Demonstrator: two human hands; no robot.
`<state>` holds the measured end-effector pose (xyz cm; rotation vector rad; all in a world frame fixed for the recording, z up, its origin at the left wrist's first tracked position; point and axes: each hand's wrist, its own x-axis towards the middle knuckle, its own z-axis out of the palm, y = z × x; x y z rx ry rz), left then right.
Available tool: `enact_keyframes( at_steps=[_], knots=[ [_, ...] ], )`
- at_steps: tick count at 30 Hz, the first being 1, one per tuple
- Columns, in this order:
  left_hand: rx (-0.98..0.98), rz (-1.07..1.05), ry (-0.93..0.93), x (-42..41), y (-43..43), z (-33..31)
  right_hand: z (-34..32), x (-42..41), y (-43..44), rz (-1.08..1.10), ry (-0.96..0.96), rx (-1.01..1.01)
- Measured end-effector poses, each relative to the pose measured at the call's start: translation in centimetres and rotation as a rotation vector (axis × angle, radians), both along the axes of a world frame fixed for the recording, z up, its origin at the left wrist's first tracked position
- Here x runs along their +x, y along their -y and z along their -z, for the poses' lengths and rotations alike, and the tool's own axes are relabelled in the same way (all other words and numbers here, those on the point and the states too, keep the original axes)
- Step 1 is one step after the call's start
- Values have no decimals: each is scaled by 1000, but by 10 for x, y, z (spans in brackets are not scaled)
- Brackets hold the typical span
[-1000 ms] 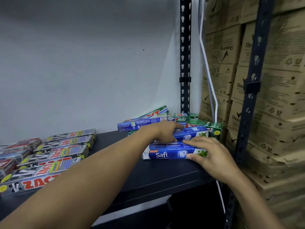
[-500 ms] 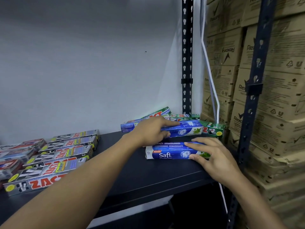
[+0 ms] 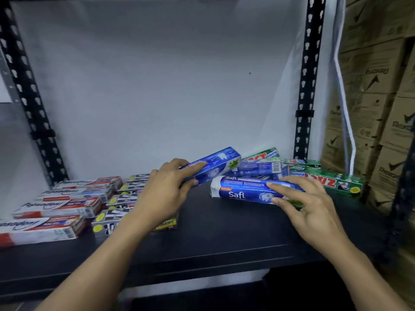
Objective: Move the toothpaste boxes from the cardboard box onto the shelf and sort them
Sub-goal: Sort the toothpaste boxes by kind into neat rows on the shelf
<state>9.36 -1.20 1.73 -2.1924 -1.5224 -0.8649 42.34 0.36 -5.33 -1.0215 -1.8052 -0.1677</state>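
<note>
Head view, one shelf bay, contents as found.

Surface: black shelf (image 3: 224, 241), a flat board with a front lip, running beneath both your grips.

Room: white wall (image 3: 157, 86) behind the bay. Black perforated left upright (image 3: 29, 104) stands far left of your left grip. Matching right upright (image 3: 303, 86) stands beyond your right grip. Brown cartons (image 3: 379, 113) are stacked to the right of your right grip, and a white cord (image 3: 343, 104) hangs in front of them.

Item 1: raised Safi box (image 3: 215, 163), blue. Your left grip (image 3: 166, 191) pinches its near end, fingers on top and thumb beneath. The far end tilts upward toward the pile.

Item 2: lying Safi box (image 3: 242, 193), blue, flat on the shelf with its label facing you. Your right grip (image 3: 310, 209) holds its right end, forefinger along the top, thumb on the front face, other fingers loosely spread.

Item 3: loose pile behind your right grip, made up of another blue box (image 3: 260, 168) and green Zact boxes (image 3: 325, 181). They lie at mixed angles, touching one another and crowding the back of item 2.

Item 4: silver Zact boxes (image 3: 122, 199), in a row just left of your left grip. Your wrist hides their right ends.

Item 5: Pepsodent boxes (image 3: 58, 205), red and white, in a row side by side further left of your left grip.
</note>
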Motion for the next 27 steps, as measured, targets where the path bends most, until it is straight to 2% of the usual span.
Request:
enact_keyframes(
  at_steps=[11,17,23,27],
  knots=[
    [-216,-132,188,-149,22,-28,-40,-131,-25,-358,91,-193],
    [-302,-171,218,-217,20,-30,-59,-201,-45,-504,192,-291],
    [-378,-150,341,-262,22,-21,-75,-264,-53,-716,181,-496],
    [-395,-143,380,-271,19,-19,-75,-294,-57,-754,163,-553]
  ],
)
